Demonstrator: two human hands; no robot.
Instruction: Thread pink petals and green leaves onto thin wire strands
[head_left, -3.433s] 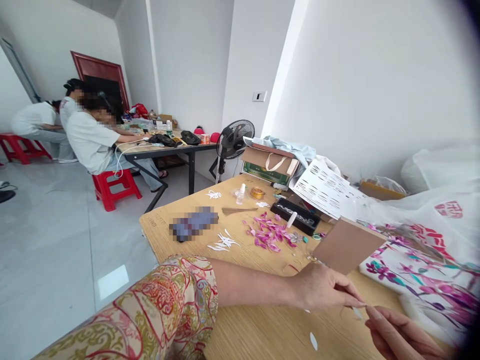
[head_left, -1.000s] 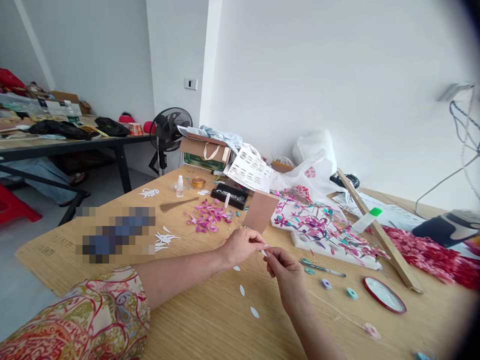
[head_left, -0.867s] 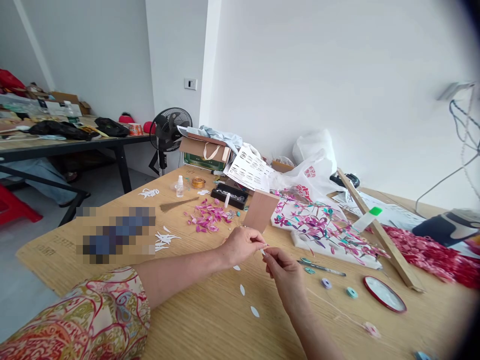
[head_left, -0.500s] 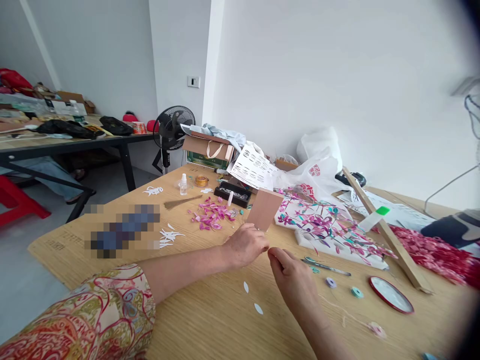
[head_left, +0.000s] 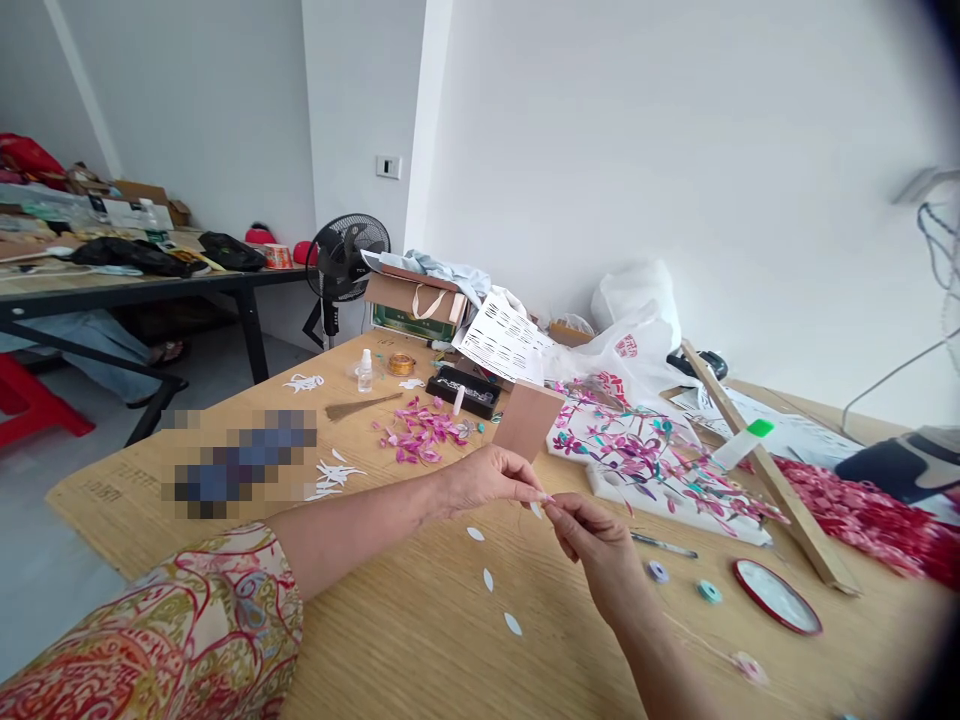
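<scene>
My left hand [head_left: 495, 478] and my right hand [head_left: 596, 540] meet over the table, fingertips pinched together. Whatever lies between them is too small to make out; a fine strand seems to hang near the left fingers. Just below the fingertips shows a white leaf-shaped piece [head_left: 535, 510]; I cannot tell if it is held or lying on the wood. Further white leaf-shaped pieces [head_left: 488, 579] lie in a row on the table nearer me. Behind my left hand stands a tan board [head_left: 527, 420]. Pink petals [head_left: 420, 430] are heaped beyond it to the left.
To the right lie a pen [head_left: 664, 544], thread spools [head_left: 709, 591], a red-rimmed oval dish [head_left: 778, 596] and a wooden bar [head_left: 772, 470]. Pink and teal flower sprays [head_left: 645, 450] rest on white foam. A black tray [head_left: 463, 390] and small bottle [head_left: 365, 372] stand farther back.
My right hand has turned and shifted slightly right, its fingers now reaching toward the left fingertips. The left hand has lifted a little, uncovering more white pieces.
</scene>
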